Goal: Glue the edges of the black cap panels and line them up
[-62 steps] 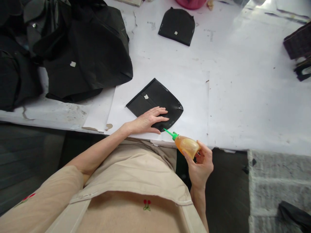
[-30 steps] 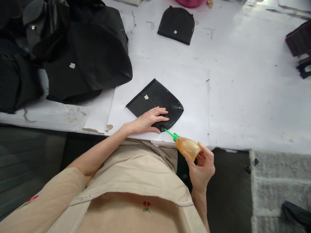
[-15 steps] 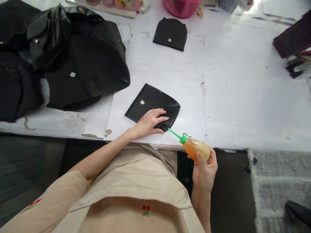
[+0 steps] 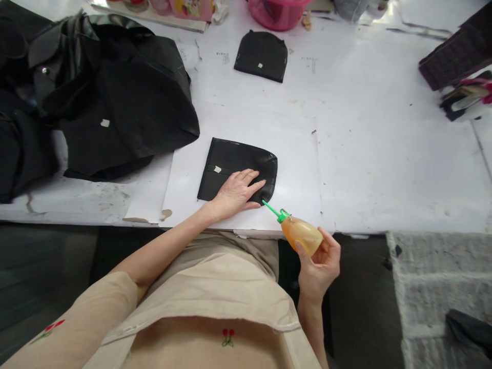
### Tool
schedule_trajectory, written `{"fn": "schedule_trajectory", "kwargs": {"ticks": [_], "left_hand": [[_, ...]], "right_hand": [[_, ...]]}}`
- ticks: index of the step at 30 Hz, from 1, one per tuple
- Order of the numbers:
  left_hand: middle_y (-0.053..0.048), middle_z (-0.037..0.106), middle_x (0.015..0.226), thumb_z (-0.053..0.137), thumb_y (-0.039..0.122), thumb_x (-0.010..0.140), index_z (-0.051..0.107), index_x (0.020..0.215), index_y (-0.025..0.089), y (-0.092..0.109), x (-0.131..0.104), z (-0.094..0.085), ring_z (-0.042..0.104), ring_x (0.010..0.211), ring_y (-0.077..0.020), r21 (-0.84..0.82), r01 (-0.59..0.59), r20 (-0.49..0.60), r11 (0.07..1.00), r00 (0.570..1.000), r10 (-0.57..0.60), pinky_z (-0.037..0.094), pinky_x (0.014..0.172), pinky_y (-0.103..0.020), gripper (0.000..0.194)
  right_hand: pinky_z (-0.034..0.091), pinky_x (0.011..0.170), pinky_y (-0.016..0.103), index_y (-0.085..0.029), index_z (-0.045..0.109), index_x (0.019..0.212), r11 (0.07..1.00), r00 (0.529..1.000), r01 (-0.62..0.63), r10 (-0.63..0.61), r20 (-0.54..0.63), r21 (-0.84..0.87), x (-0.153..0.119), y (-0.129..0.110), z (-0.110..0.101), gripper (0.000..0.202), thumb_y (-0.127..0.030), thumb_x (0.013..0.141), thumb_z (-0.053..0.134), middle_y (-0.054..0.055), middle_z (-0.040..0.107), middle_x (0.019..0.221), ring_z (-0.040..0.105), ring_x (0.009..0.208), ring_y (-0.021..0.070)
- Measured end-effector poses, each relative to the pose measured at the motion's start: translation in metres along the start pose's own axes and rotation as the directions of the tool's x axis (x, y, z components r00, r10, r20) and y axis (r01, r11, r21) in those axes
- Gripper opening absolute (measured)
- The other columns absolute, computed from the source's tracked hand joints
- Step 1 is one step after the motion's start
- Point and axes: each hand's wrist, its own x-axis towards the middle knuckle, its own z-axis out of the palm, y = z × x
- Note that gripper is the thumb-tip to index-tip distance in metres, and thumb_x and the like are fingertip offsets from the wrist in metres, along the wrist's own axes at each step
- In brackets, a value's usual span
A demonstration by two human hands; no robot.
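A flat black leather-like piece [image 4: 238,154] with a rounded right end and a small white tag lies near the table's front edge. My left hand [image 4: 236,192] rests on its lower part, fingers spread and flat. In my right hand [image 4: 317,261] is a squeeze bottle [image 4: 302,234] of amber liquid, tilted, its long green nozzle pointing up and left. The nozzle tip meets the piece's lower right corner, close to my left fingers; whether liquid comes out is too small to tell.
A similar black piece [image 4: 261,55] lies farther back on the white table covering [image 4: 369,154]. Black bags [image 4: 142,97] are heaped at left. Along the back stands a pink basin [image 4: 277,13]; a dark box [image 4: 455,48] is at right. Grey fabric [image 4: 442,287] lies below right.
The black piece has turned slightly clockwise under my left hand, its left edge now more upright. The bottle has shifted a little left and the nozzle tip stays at the corner.
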Motion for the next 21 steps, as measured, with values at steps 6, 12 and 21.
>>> {"fn": "schedule_trajectory", "kwargs": {"ticks": [6, 12, 21], "left_hand": [[-0.023, 0.054, 0.151, 0.075, 0.045, 0.09, 0.061, 0.142, 0.016, 0.004, 0.003, 0.005, 0.051, 0.14, -0.0394, 0.035, 0.002, -0.028, 0.999, 1.0, -0.001, 0.044, 0.111, -0.051, 0.061], [-0.023, 0.056, 0.149, 0.076, 0.044, 0.089, 0.061, 0.142, 0.016, 0.006, 0.003, 0.003, 0.052, 0.137, -0.0395, 0.056, 0.005, -0.032, 0.998, 0.999, -0.003, 0.045, 0.108, -0.051, 0.063], [-0.024, 0.057, 0.146, 0.076, 0.047, 0.088, 0.061, 0.142, 0.013, 0.014, 0.009, -0.001, 0.052, 0.131, -0.0426, 0.116, 0.027, -0.005, 0.993, 1.0, -0.026, 0.047, 0.099, -0.051, 0.066]], "right_hand": [[0.064, 0.087, 0.042, -0.02, 0.064, 0.125, 0.987, 0.995, 0.091, -0.086, 0.047, -0.129, -0.007, 0.01, 0.005, 0.058, -0.038, 0.076, 0.089, 0.011, 0.067, 0.12, 0.069, 0.108, 0.0275], [0.064, 0.08, 0.039, -0.023, 0.063, 0.126, 0.93, 0.959, 0.281, -0.267, 0.09, -0.236, -0.006, 0.013, 0.008, 0.054, -0.034, 0.079, 0.087, 0.009, 0.069, 0.114, 0.071, 0.103, 0.0263], [0.065, 0.087, 0.045, -0.028, 0.061, 0.13, 0.815, 0.876, 0.482, -0.443, 0.188, -0.323, -0.005, 0.002, -0.003, 0.053, -0.02, 0.083, 0.083, 0.007, 0.07, 0.113, 0.071, 0.103, 0.0258]]}}
